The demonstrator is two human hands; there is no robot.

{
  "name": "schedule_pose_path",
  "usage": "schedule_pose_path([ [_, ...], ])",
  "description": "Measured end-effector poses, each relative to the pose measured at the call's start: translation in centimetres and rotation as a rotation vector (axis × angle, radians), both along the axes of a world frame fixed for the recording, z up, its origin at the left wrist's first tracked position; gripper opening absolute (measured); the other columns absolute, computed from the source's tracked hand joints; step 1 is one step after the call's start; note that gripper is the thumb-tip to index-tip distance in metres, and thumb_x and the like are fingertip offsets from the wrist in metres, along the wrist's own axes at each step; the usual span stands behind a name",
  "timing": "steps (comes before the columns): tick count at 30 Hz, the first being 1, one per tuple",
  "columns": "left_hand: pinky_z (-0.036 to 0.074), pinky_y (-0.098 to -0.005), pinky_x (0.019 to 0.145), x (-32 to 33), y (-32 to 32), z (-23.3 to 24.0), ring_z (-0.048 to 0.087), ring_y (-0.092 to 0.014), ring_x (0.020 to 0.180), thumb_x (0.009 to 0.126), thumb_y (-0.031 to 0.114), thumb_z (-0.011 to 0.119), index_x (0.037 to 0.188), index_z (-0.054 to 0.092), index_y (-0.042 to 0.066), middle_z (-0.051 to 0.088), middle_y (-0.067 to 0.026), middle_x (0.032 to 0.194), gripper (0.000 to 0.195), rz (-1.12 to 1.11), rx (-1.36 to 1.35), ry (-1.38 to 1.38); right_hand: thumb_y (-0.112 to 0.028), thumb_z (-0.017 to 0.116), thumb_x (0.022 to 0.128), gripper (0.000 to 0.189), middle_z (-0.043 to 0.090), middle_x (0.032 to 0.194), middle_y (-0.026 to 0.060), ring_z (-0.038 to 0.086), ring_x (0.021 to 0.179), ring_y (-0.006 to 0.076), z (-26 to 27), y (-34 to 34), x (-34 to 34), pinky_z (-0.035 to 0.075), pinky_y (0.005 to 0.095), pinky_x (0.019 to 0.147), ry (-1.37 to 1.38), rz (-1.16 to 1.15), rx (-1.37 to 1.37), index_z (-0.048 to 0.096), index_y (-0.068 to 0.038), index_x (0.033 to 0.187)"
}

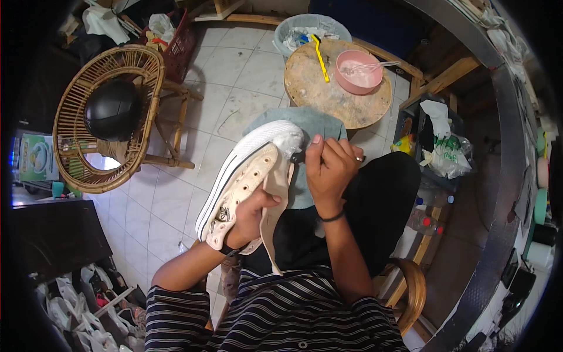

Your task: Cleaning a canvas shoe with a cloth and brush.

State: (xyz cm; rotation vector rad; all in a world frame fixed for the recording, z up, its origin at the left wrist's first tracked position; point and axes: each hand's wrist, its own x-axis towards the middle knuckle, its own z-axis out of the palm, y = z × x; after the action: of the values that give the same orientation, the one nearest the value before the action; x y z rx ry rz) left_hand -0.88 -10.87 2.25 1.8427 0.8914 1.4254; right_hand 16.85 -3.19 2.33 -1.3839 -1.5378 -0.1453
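Observation:
A cream canvas sneaker (253, 176) with a white rubber sole is held tilted above my lap, its laces out and its tongue hanging loose. My left hand (253, 213) reaches inside the shoe opening and grips it, the thumb against the tongue. White foam covers part of the toe (288, 143). My right hand (332, 169) is closed around a small black tool (298, 157), seemingly a brush, whose end touches the foamy toe beside the tongue. The fist hides most of that tool. A grey-green cloth (303, 189) lies over my knees beneath the shoe.
A round wooden stool (308, 94) ahead bears a yellow brush (321, 59) and a pink bowl (358, 83) of foamy liquid with a clear utensil. Behind it stands a waste bin (283, 33). At left is a rattan chair (154, 105) holding a black helmet (112, 110). A dark crate (407, 105) stands right.

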Motion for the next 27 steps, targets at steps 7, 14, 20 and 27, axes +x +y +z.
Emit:
schedule_pose_path([
  [7,0.052,-0.0375,0.087,-0.2,1.0,0.6,0.066,-0.026,0.093,0.081,-0.009,0.071,0.088,0.064,-0.003,0.069,-0.0169,0.103,0.012,-0.048,-0.057,-0.082,-0.013,0.069,0.084,0.032,0.049,0.058,0.0008,0.048,0.058,0.0211,0.4,0.7,0.0,0.031,0.0371,0.063,-0.048,0.019,0.043,0.054,-0.013,0.055],
  [14,0.050,-0.0313,0.088,0.2,0.3,1.4,0.063,-0.019,0.096,0.086,-0.010,0.062,0.093,0.065,-0.004,0.068,-0.0130,0.104,0.009,-0.055,-0.317,-0.162,-0.012,0.069,0.084,0.031,0.048,0.057,0.0010,0.049,0.058,0.0216,-0.8,1.0,0.7,0.032,0.0371,0.064,-0.086,-0.019,0.029,0.054,-0.013,0.056],
  [20,0.051,-0.0314,0.084,-0.6,0.6,0.4,0.064,-0.018,0.092,0.085,-0.008,0.066,0.091,0.064,-0.002,0.068,-0.0127,0.106,0.008,-0.028,-0.300,-0.204,-0.013,0.070,0.083,0.034,0.049,0.058,0.0007,0.049,0.060,0.0215,0.3,0.5,-0.2,0.032,0.0376,0.064,-0.090,0.025,0.040,0.052,-0.013,0.054],
  [27,0.051,-0.0300,0.085,-0.3,1.5,-0.1,0.064,-0.017,0.094,0.084,-0.008,0.070,0.089,0.064,-0.002,0.068,-0.0115,0.100,0.009,-0.031,-0.302,-0.288,-0.013,0.069,0.083,0.033,0.049,0.058,0.0010,0.050,0.060,0.0220,0.1,1.6,-0.1,0.032,0.0383,0.064,-0.079,0.042,0.049,0.052,-0.012,0.055],
])
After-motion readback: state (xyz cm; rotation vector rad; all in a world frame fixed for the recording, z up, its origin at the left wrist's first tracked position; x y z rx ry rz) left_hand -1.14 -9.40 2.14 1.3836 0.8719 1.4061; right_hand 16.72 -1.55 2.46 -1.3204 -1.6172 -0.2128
